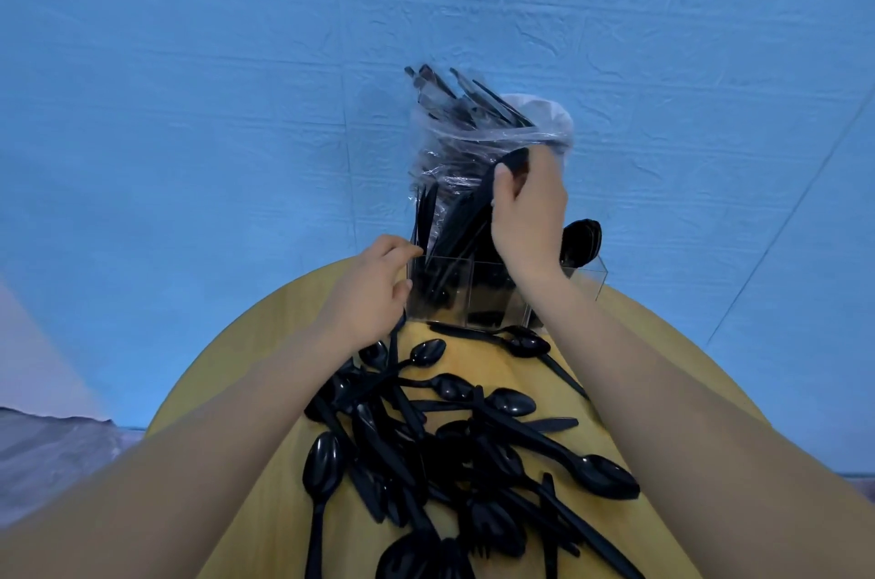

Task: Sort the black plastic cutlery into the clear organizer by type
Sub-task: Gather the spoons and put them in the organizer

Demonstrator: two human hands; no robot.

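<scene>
The clear organizer (492,294) stands at the far edge of the yellow table (265,460). Its left compartment holds upright knives (426,218), and spoons (581,239) stand in the right one. My right hand (528,209) is above the middle compartment and grips a black cutlery piece (513,159) that slants down into the organizer. My left hand (374,289) curls its fingers and thumb at the organizer's left wall. A black handle (395,334) shows under its palm; I cannot tell whether it is held. A loose pile of black spoons, forks and knives (450,446) lies between my forearms.
A crumpled clear plastic bag (473,142) with several black cutlery pieces stands right behind the organizer. A blue cloth (236,104) covers the surface beyond the round table. A grey crumpled sheet (42,450) lies at the far left.
</scene>
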